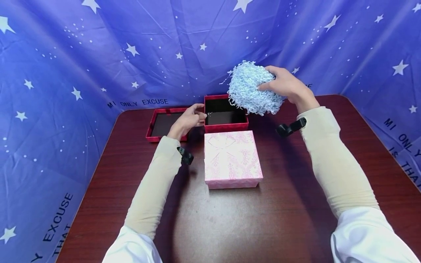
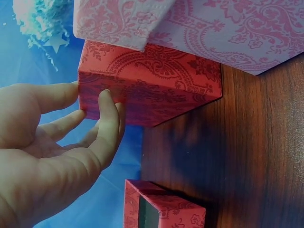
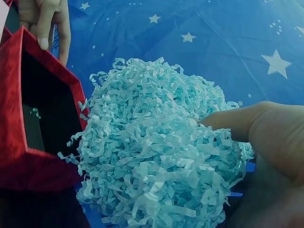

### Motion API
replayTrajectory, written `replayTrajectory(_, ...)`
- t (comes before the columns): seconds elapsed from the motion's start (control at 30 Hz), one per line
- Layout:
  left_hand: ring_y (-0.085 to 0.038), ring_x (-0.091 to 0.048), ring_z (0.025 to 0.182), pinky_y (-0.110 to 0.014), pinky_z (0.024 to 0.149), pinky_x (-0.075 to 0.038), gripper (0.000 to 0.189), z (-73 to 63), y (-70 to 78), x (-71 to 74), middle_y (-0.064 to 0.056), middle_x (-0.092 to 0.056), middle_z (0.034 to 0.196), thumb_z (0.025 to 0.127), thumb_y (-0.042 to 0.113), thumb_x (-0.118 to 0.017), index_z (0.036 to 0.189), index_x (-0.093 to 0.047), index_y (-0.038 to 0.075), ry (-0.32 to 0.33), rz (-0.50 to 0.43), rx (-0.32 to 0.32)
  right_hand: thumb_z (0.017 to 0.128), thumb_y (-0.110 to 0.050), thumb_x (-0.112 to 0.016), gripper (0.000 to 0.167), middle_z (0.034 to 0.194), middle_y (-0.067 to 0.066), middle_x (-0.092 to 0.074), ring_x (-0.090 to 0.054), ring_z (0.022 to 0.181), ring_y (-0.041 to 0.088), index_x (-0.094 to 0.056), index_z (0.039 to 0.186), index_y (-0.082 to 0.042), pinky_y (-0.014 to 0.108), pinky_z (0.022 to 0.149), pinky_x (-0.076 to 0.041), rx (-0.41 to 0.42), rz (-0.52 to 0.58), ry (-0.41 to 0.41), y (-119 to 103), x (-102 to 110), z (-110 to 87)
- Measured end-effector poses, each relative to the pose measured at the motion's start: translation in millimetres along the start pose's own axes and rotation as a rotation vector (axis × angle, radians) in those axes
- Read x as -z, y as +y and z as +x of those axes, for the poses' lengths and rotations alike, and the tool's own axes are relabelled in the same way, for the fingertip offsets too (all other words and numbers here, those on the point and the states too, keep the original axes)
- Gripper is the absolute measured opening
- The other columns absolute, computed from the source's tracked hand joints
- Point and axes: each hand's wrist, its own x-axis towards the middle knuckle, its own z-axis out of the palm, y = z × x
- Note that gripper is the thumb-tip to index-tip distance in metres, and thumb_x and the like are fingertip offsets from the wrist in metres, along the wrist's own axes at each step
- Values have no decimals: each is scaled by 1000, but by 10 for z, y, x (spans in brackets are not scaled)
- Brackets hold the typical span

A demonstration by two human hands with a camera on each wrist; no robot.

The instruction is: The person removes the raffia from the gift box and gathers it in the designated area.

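Observation:
My right hand [image 1: 284, 86] grips a large clump of pale blue crinkled shredded paper [image 1: 251, 87], raised beside and above the right part of an open red box [image 1: 227, 127]. In the right wrist view the thumb presses into the shredded paper [image 3: 152, 142]; the fingers behind it are mostly hidden. The box has a dark inside, where a small loose scrap of paper lies. My left hand [image 1: 190, 118] rests its fingertips on the box's left side and rim. Relaxed fingers spread along the patterned red wall [image 2: 152, 90] in the left wrist view.
A pink patterned box [image 1: 231, 157], topped with a bow design, stands in front of the red box. Left of it lies a red lid [image 1: 161, 124], inside up, partly behind my left hand. A blue star-printed curtain [image 1: 184, 47] hangs along the back of the brown table [image 1: 250, 223].

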Motion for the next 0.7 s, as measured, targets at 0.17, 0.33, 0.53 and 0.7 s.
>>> replayTrajectory(0.17,-40,-45,123,-42,104,-45,55,6,-8,0,-13,-44,113,97,-1,-48,148,-29,9,-3,2,-3,92,-36,-60,90,161,0,5,3,148,26,1,155,-18,55,118,-12,-16,-2,13,127,75,-30)
replayTrajectory(0.33,-40,-46,122,-43,104,-45,56,3,-13,4,-14,-44,116,97,0,-48,148,-28,9,-7,10,-2,92,-36,-61,89,161,4,3,2,147,29,-1,155,-15,56,118,-11,-18,-5,38,278,140,-73)
replayTrajectory(0.53,-38,-47,117,-42,103,-46,56,-8,-5,4,-15,-43,116,96,-1,-48,148,-28,8,-6,11,-7,93,-36,-60,89,161,8,6,2,147,34,0,154,-14,59,116,-13,-52,-3,40,497,204,-125)
replayTrajectory(0.7,-38,-47,118,-43,104,-45,55,-16,1,3,-15,-44,117,96,0,-49,147,-29,8,-6,11,-10,93,-37,-59,90,160,11,7,1,146,40,3,154,-14,64,113,-14,-88,-8,40,703,240,-147)
